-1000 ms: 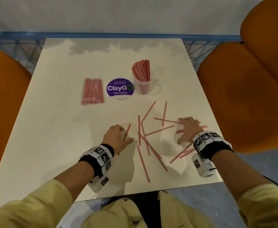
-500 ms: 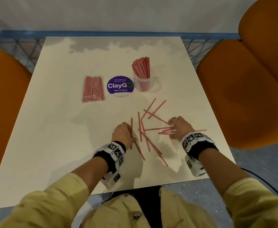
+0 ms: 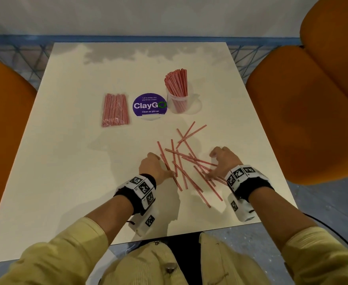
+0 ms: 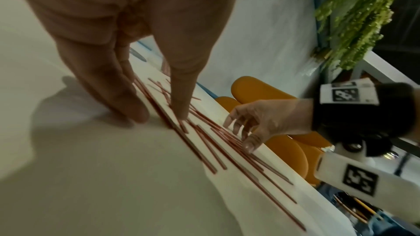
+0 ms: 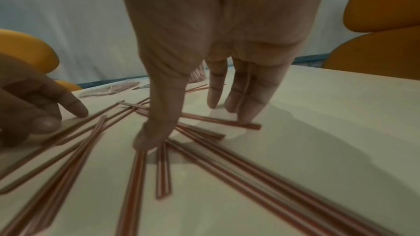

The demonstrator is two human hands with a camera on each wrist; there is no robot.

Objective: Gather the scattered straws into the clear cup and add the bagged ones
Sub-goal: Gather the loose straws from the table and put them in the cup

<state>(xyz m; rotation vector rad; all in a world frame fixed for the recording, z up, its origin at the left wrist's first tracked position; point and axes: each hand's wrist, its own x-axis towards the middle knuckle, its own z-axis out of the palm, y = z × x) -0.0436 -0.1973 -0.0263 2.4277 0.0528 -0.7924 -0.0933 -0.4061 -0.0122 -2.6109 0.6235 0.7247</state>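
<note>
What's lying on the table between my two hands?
Loose straws, crossed in a pile, lie between the left hand and right hand; the head view shows it.

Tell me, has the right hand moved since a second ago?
Yes. The right hand has slid inward from the table's right edge, toward the left hand.

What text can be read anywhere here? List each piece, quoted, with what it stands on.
"ClayGO", large, on the round purple sticker on the table.
"Let's keep our pantries clean", small, above it on the same sticker.
"Clean as you go", small, below it on the same sticker.
Wrist bands: black-and-white square code markers only; the tiny characters beside them are too small to read.
</note>
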